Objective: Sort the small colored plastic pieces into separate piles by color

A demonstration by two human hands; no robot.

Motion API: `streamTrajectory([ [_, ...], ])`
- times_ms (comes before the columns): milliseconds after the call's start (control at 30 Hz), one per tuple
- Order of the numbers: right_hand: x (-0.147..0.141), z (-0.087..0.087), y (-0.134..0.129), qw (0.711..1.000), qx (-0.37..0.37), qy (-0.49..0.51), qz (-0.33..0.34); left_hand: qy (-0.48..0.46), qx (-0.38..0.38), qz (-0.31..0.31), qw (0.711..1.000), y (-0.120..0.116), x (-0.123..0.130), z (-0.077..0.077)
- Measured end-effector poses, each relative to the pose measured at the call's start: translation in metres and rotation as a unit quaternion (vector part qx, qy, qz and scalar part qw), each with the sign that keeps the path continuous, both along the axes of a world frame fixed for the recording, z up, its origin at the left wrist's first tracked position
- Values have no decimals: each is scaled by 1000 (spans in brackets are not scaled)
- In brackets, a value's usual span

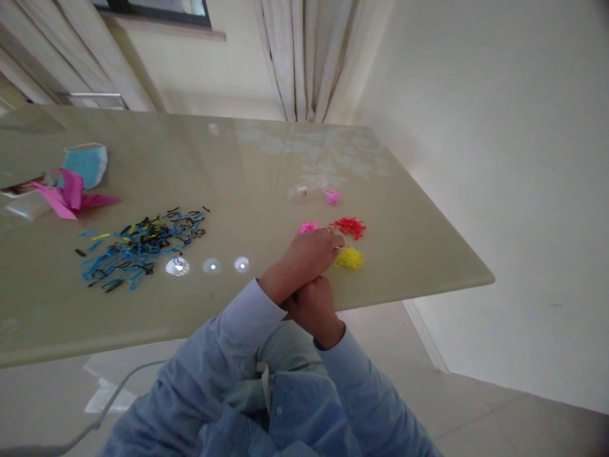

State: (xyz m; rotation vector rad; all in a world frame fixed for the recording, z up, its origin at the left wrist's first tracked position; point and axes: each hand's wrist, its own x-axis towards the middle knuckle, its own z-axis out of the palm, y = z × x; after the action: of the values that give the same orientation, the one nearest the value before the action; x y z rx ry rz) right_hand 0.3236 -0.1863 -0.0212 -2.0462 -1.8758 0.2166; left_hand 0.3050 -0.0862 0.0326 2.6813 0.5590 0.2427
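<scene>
My left hand reaches over the table among three small piles, its fingers curled and closed near their tips. Whatever it may pinch is too small to make out. Around its fingertips lie a yellow pile of thin loops or strands, a red pile of short pieces and a pink pile, which the hand partly covers. Just below, my right hand is closed in a fist against the underside of the left wrist. Its fingertips are hidden, and so is anything inside them.
A clear small bottle lies beyond the piles, beside a pink bundle. To the left spreads a heap of blue, black and yellow strips. Farther left are folded pink paper and a blue face mask. The table's edge runs along the right.
</scene>
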Motion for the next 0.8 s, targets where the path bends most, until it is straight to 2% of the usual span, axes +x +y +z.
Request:
streamTrajectory([
  [100, 1, 0, -1, 998, 52, 29, 9, -43, -4, 34, 998, 4, -27, -5],
  [267, 1, 4, -4, 990, 117, 73, 19, -110, -34, 119, 986, 13, -95, -14],
  [400, 2, 7, -5, 991, 101, 85, 17, -137, -51, 158, 976, 13, -150, -24],
  [500, 4, 10, 0, 993, 64, 100, -1, -153, -52, 181, 970, 13, -182, -34],
  [633, 3, 21, 16, 986, 20, 164, 4, -189, -72, 204, 958, 12, -206, -45],
  [800, -15, 45, 50, 974, -12, 213, 74, -227, -130, 219, 940, 9, -211, -47],
])
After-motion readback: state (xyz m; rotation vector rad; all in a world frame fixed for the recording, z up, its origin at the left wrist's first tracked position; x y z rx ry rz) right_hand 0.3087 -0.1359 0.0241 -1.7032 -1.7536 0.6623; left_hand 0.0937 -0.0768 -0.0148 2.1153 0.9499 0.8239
